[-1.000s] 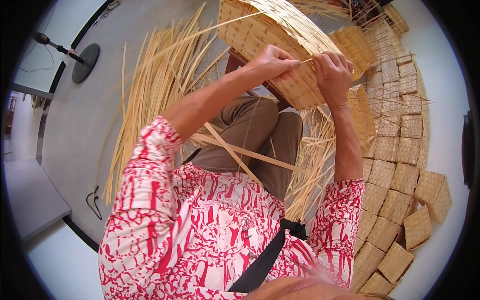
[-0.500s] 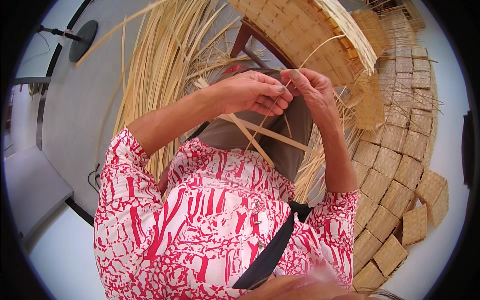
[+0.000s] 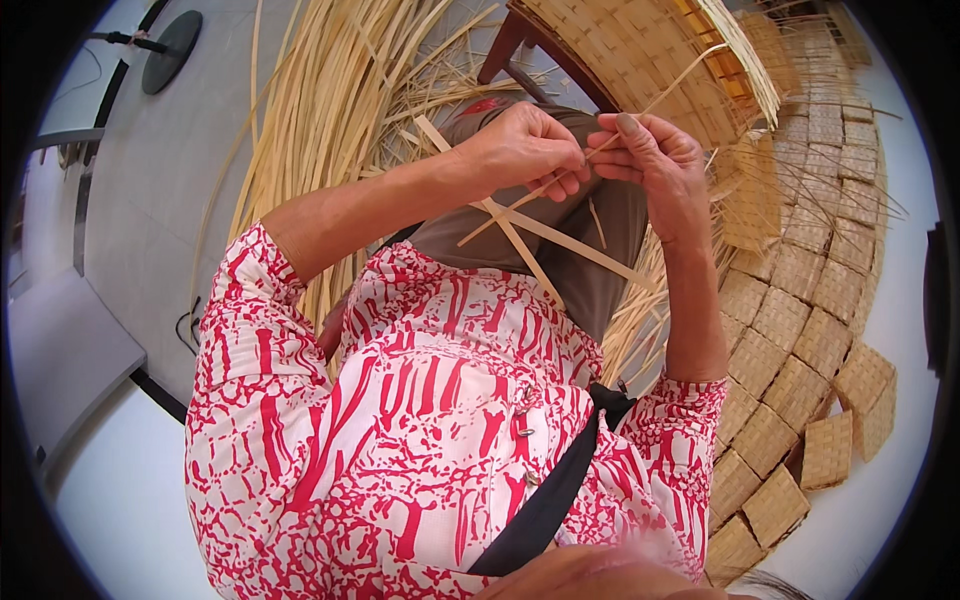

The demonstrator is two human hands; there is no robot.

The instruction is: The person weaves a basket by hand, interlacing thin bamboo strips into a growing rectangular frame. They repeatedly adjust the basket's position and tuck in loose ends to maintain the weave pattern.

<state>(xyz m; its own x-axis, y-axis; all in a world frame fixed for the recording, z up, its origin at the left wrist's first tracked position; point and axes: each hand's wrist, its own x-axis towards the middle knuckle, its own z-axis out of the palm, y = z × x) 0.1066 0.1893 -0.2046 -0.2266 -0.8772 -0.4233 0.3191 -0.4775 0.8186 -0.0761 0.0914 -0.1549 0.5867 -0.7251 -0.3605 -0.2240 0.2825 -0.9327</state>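
A thin pale bamboo strip runs slantwise through both my hands, above my lap. My left hand is closed on it, and its lower end sticks out below that hand. Close beside, my right hand pinches the same strip between thumb and fingers, with the upper end rising past it toward a woven panel. Across my brown trousers lie two wider flat strips that cross each other. A short sliver rests on the trouser leg.
A large bundle of long strips spreads over the floor at the left. Beyond my hands, a woven panel sits on a dark red wooden frame. Rows of small woven boxes line the right side. A round black stand base is far left.
Both hands have shifted slightly right with the strip. The strip now appears turned to show more of its width, and the right fingers are more spread.
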